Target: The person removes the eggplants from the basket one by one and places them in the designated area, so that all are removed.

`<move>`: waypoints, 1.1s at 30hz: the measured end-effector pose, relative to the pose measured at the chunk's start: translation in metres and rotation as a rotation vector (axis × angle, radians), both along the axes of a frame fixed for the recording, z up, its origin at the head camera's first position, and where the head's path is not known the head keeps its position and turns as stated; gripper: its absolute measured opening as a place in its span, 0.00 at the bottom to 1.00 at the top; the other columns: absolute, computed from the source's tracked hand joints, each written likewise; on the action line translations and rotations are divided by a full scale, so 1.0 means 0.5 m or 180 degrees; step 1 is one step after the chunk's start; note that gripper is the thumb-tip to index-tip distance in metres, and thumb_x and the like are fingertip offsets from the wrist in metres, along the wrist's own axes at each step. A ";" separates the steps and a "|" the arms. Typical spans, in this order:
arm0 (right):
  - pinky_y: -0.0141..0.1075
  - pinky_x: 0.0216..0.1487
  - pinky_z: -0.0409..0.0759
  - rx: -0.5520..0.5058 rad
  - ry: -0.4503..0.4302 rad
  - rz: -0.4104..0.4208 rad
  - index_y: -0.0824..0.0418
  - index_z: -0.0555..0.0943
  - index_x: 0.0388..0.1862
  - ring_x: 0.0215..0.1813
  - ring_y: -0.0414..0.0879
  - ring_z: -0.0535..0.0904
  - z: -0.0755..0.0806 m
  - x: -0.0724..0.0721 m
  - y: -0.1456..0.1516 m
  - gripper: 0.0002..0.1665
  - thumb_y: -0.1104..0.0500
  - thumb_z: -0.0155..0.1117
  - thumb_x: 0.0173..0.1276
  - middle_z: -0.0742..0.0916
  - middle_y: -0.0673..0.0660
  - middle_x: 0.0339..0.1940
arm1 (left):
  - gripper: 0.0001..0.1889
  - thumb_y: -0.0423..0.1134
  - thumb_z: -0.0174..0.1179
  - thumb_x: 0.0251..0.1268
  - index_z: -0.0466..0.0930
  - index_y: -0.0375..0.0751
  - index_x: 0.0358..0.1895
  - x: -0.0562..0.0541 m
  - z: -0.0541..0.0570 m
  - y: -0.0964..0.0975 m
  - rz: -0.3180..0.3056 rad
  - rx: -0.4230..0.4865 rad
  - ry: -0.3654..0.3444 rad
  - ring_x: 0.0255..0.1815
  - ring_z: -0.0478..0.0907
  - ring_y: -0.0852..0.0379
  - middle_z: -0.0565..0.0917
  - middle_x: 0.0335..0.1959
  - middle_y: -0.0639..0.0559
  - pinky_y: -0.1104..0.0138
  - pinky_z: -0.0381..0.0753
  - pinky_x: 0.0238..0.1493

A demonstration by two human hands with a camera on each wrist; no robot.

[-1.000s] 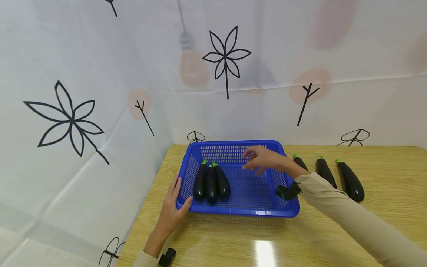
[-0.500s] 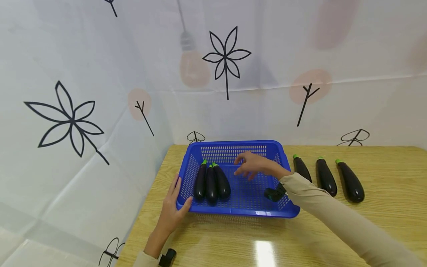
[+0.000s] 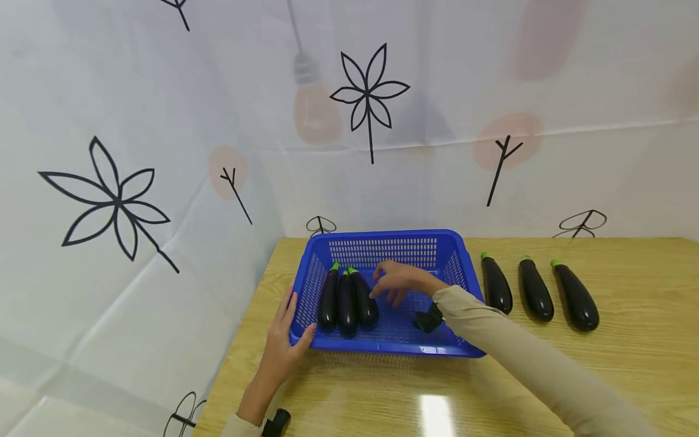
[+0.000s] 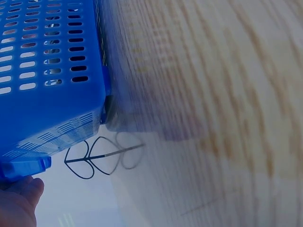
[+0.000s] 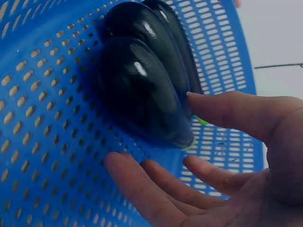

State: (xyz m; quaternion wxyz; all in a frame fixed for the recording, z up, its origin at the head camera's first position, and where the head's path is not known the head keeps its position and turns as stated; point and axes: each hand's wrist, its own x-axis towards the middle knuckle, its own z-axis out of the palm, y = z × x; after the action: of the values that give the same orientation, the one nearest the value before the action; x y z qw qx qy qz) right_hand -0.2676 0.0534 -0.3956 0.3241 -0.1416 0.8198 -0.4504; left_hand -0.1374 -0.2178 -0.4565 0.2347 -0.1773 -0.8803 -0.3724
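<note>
A blue plastic basket (image 3: 398, 347) on the table holds three dark eggplants lying side by side at its left. My left hand (image 3: 281, 346) rests at the basket's front left corner, fingers straight along the left rim and thumb spread at the front. In the left wrist view only part of that hand (image 4: 19, 203) shows, by the rim. Inside the basket my right hand (image 3: 397, 279) reaches toward the rightmost eggplant (image 3: 364, 303). In the right wrist view its thumb and fingers stand apart near that eggplant (image 5: 137, 90); whether the thumb touches it I cannot tell.
To the basket's right, three more eggplants lie in a row on the wooden table: a near one (image 3: 496, 285), a middle one (image 3: 535, 290) and a far one (image 3: 576, 297). A white patterned cloth (image 3: 437, 182) hangs behind and at the left.
My right hand has moved left and lower within the basket, to the rightmost eggplant there. The left hand has stayed at the corner.
</note>
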 end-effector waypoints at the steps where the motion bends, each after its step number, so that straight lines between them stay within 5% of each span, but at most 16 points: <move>1: 0.47 0.36 0.83 0.0006 -0.0021 -0.0003 0.71 0.65 0.60 0.39 0.62 0.82 -0.003 0.001 -0.004 0.36 0.61 0.69 0.56 0.79 0.65 0.45 | 0.38 0.38 0.61 0.60 0.54 0.30 0.71 0.000 -0.001 0.001 0.0010 -0.0001 -0.0004 0.70 0.58 0.40 0.52 0.75 0.44 0.47 0.66 0.58; 16: 0.43 0.25 0.81 -0.0163 0.0065 -0.0410 0.72 0.62 0.60 0.24 0.54 0.80 -0.049 0.010 -0.060 0.40 0.63 0.72 0.52 0.79 0.64 0.40 | 0.38 0.38 0.62 0.59 0.56 0.30 0.71 -0.002 -0.001 0.000 0.0048 -0.0012 0.0026 0.70 0.59 0.40 0.54 0.74 0.45 0.48 0.67 0.57; 23: 0.45 0.26 0.82 -0.0261 -0.0038 -0.0415 0.73 0.62 0.60 0.20 0.53 0.80 -0.044 0.011 -0.047 0.39 0.65 0.69 0.52 0.82 0.65 0.35 | 0.38 0.38 0.62 0.59 0.56 0.30 0.71 -0.002 -0.001 0.002 0.0052 0.0012 0.0022 0.70 0.59 0.40 0.54 0.74 0.45 0.49 0.66 0.58; 33: 0.48 0.30 0.82 -0.0265 -0.0029 -0.0351 0.70 0.62 0.64 0.24 0.54 0.81 -0.011 0.012 -0.010 0.40 0.62 0.68 0.54 0.78 0.68 0.48 | 0.39 0.38 0.62 0.58 0.56 0.30 0.71 -0.002 -0.002 0.002 0.0060 0.0005 0.0037 0.70 0.59 0.40 0.54 0.74 0.45 0.50 0.65 0.59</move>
State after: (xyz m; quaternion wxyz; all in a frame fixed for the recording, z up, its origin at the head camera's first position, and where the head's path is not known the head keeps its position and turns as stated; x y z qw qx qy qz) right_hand -0.2614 0.0484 -0.4012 0.2963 -0.1075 0.8054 -0.5020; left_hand -0.1383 -0.2167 -0.4573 0.2434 -0.1709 -0.8802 -0.3698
